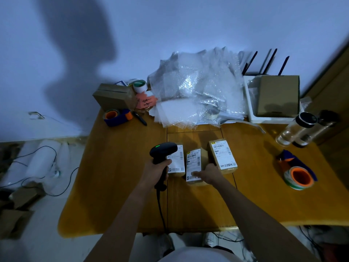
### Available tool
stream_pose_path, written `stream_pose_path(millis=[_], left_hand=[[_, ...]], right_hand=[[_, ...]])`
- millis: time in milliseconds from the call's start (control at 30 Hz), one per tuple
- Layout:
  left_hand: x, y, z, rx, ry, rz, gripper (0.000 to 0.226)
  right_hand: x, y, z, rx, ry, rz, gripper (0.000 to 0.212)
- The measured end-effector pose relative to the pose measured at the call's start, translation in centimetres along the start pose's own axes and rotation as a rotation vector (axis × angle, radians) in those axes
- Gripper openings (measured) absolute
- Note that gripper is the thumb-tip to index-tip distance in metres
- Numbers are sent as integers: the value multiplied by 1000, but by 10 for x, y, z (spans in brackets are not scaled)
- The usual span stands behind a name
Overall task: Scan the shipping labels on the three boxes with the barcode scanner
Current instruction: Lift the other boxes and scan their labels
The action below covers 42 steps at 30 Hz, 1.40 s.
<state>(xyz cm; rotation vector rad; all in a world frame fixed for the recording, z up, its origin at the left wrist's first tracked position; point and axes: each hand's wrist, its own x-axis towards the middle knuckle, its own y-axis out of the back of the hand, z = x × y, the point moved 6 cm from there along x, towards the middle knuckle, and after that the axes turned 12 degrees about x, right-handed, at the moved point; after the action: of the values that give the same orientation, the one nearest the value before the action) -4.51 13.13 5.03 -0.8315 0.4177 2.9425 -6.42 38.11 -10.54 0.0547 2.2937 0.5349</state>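
Note:
Three small cardboard boxes with white shipping labels lie side by side in the middle of the wooden table [117,186]. The left box [178,163] is partly covered by the black barcode scanner [163,149], which my left hand [157,172] grips by the handle; a green light glows on top of the scanner's head. My right hand [209,174] rests on the near end of the middle box [193,164], fingers spread flat on its label. The right box [223,156] lies just beyond that hand.
A heap of bubble wrap [196,87] fills the back of the table. Tape dispensers sit at back left [116,116] and front right [297,174]. Two bottles [302,129] and a white tray holding a cardboard box [277,95] stand at back right. Another cardboard box [113,97] sits at back left.

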Motion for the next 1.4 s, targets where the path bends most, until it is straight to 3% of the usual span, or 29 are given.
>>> stream_pose_path(millis=[133, 267, 300, 400, 467, 667, 867, 1033, 1300, 1400], left_hand=[[0, 3, 7, 25, -29, 10, 13], [-1, 2, 22, 12, -54, 10, 11], [-1, 2, 26, 5, -52, 5, 11], [-2, -3, 40, -7, -70, -14, 15], [-2, -6, 50, -15, -89, -30, 21], [-2, -7, 81, -12, -169, -47, 30], [-13, -2, 115, -32, -273, -18, 32], [-21, 4, 136, 6, -368, 22, 27], [-27, 3, 140, -2, -401, -29, 24], [-29, 4, 144, -5, -413, -29, 23]], right_hand=[[-27, 6, -16, 141, 17, -26, 99], [-62, 20, -44, 224, 49, -74, 51], [-65, 24, -48, 242, 56, -80, 50], [-68, 39, -60, 304, 104, -56, 76], [-67, 47, -66, 339, 132, -54, 79], [-78, 69, -95, 503, 245, -124, 35], [-87, 89, -125, 675, 371, -147, 41], [-103, 99, -147, 789, 403, -181, 65], [-118, 112, -177, 897, 456, -180, 53], [-117, 114, -180, 872, 463, -136, 58]])
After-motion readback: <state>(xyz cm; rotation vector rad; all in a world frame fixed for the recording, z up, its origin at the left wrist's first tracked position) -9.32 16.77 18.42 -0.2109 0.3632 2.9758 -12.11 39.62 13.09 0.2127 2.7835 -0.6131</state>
